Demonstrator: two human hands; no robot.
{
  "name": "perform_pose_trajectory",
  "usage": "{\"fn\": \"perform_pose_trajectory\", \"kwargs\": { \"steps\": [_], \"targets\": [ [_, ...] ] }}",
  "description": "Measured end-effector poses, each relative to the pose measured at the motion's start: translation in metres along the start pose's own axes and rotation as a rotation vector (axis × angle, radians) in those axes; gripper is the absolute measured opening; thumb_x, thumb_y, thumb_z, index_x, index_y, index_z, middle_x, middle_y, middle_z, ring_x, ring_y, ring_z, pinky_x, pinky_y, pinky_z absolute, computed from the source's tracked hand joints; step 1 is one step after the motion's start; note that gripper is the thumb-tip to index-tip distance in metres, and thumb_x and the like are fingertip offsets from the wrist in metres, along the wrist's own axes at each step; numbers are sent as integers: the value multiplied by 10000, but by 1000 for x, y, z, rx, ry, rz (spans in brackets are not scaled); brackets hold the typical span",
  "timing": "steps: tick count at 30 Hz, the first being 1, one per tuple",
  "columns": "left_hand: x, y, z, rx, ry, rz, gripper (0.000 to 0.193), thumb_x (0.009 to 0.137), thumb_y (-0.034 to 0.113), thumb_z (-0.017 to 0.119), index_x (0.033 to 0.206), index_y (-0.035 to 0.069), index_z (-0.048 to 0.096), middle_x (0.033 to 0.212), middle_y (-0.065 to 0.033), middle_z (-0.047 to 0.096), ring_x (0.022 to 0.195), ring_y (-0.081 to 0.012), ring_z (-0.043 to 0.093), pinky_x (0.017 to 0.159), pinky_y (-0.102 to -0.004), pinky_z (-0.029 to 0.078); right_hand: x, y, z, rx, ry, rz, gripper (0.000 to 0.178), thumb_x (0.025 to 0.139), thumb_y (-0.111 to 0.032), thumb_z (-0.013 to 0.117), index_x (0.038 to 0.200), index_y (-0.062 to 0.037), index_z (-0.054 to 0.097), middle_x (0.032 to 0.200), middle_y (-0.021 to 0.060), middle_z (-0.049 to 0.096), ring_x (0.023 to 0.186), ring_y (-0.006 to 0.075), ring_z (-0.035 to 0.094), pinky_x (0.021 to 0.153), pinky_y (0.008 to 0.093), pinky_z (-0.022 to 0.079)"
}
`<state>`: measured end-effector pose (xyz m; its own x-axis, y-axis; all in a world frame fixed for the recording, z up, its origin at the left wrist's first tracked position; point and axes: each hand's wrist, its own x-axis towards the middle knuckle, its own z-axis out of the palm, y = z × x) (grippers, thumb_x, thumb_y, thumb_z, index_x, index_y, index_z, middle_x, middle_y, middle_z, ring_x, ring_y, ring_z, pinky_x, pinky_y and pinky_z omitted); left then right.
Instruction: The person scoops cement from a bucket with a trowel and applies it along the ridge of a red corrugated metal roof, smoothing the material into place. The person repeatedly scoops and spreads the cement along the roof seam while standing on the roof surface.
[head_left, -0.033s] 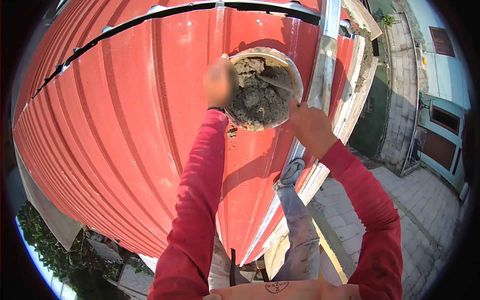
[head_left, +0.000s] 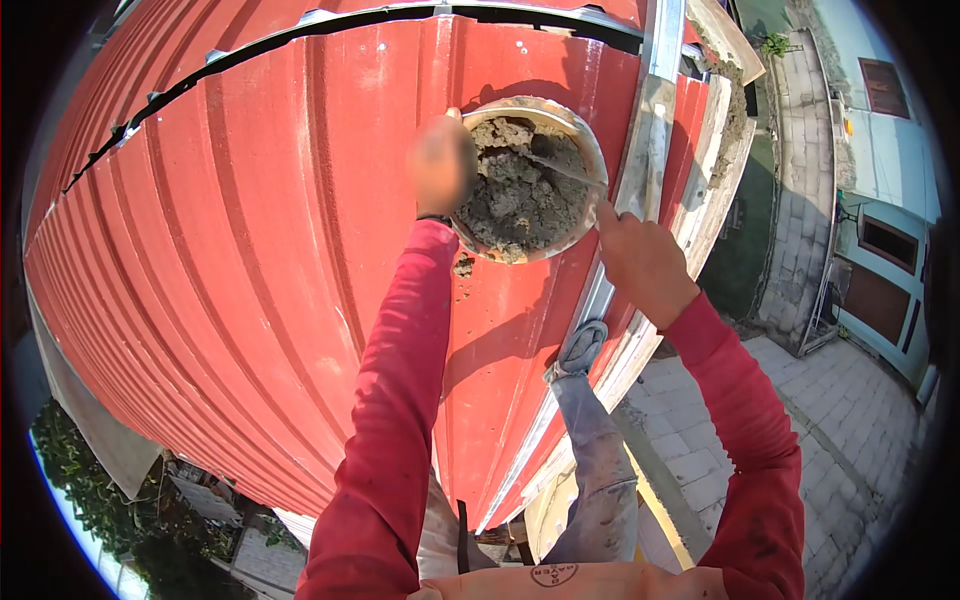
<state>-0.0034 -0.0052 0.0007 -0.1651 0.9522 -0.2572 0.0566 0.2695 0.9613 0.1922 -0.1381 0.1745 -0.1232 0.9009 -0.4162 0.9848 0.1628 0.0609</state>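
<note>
The right hand [head_left: 640, 255] is clenching a trowel [head_left: 565, 171] in mortar [head_left: 510, 205], the blurred left hand [head_left: 441, 165] is apparently gripping the bucket [head_left: 597, 158] on the red metal roof [head_left: 380, 130], and this likely scooping is calling for a firm lift next.

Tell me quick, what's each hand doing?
Left hand: blurred, but seems closed on the round, pale-rimmed bucket.
Right hand: closed, holding a grey metal trowel in lumpy grey mortar.

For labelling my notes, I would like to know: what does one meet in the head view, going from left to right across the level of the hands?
Left hand, bucket, right hand, grey blocks, blue building.
</note>
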Motion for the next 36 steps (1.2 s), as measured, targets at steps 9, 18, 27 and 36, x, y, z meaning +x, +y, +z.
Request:
{"fn": "perform_pose_trajectory", "kwargs": {
  "steps": [9,18,27,36],
  "targets": [
    [-1,5,8,-39,-115,-100,488,962,440,620,901,-26,748,656,45,525,654,-84,443,608,-297,411,34,-43,41,-239,87,32,286,827,-79,644,1074,-3,523,795,87,648,657,183,701,493,301,552],
    [-1,4,-5,84,-78,-108,518,946,485,623,914,-14,756,677,0,573,690,-100,490,648,-324,447,-47,-45,80,408,86,276,233,939,-183,551,1072,-7,475,751,118,604,596,252,678,452,361,525],
    [0,2,4,9,-88,-162,483,956,453,630,737,25,674,669,51,482,651,-81,401,586,-285,364,3,-133,91,1803,-93,756,221,988,-258,503,1033,-44,475,626,85,499,507,196,593,417,351,496],
    [-2,4,3,3,-81,-53,446,990,423,591,751,52,654,651,81,440,613,-44,347,537,-254,279,36,-130,95,2408,-188,662,299,989,-400,532,887,-143,418,609,27,474,422,135,460,361,324,400]
  ]
}}
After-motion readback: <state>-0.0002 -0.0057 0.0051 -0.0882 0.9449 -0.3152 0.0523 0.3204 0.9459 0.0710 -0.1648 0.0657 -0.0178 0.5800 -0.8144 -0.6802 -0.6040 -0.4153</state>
